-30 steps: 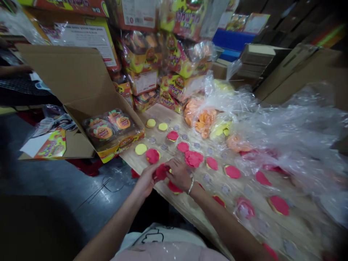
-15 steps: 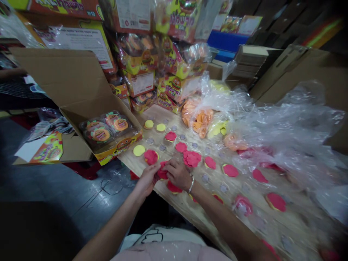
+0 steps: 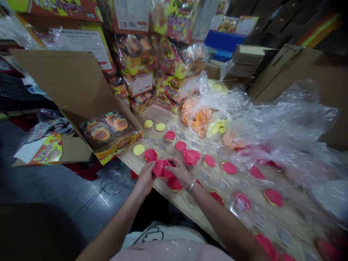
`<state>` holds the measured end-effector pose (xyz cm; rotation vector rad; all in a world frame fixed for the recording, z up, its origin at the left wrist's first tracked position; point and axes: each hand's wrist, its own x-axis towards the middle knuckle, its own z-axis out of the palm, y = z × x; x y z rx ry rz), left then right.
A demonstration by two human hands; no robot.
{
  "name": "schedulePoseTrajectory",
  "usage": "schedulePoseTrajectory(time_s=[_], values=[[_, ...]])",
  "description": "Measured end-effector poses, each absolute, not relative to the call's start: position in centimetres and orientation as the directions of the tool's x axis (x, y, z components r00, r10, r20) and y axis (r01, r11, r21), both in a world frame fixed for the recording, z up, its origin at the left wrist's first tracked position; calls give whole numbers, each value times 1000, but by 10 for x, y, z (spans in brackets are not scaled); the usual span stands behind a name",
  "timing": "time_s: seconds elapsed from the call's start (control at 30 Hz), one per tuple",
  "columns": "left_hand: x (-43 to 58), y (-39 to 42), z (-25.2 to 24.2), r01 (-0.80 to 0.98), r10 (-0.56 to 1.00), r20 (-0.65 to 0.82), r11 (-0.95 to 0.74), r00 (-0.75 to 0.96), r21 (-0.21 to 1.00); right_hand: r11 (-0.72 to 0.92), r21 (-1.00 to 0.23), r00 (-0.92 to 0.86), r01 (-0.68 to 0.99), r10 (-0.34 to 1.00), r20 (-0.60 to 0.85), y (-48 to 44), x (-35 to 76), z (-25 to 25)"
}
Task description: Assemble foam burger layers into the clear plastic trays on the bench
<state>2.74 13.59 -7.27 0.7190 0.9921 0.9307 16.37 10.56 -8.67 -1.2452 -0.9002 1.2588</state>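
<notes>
Over the table's near edge, my left hand (image 3: 146,177) pinches a red wavy-edged candy piece (image 3: 158,169) between thumb and fingers. My right hand (image 3: 179,173) is closed on red pieces of the same kind just beside it; whether they are one stack or separate is unclear. Below the fingers a red piece (image 3: 174,183) lies on the table, and another red piece (image 3: 150,155) rests just beyond my left hand. A small pile of red pieces (image 3: 191,157) sits past my right hand. Yellow discs (image 3: 139,149) lie farther left.
An open carton (image 3: 119,145) with packed burger-shaped candies (image 3: 101,134) stands at the left. Stacked display boxes (image 3: 141,83) rise behind the wooden table (image 3: 187,203). Clear plastic bags (image 3: 272,116) with orange pieces (image 3: 201,121) cover the back right. Several clear trays (image 3: 240,204) spread across the table.
My hands have moved slightly apart, and the red pieces between them now show more fully. The view has shifted a little.
</notes>
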Motion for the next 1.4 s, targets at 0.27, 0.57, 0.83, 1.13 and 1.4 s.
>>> schedulePoseTrajectory(time_s=[0.27, 0.57, 0.83, 1.13, 1.4], values=[[4, 139, -84, -333, 900, -407, 435, 154, 837, -142, -982, 178, -121, 971, -162, 109, 183, -84], [-6, 132, -70, -453, 824, -525, 559, 211, 695, -312, -864, -122, -395, 950, -287, 107, 177, -72], [-27, 145, -84, -503, 798, -585, 568, 143, 651, -148, -983, 67, -111, 985, -156, 116, 195, -80], [-25, 139, -84, -469, 807, -565, 571, 172, 673, 200, -500, -135, 843, 977, 165, 119, 145, -100], [-34, 151, -86, -418, 872, -466, 484, 152, 769, 226, -622, -5, 749, 942, 336, 97, 166, -85]])
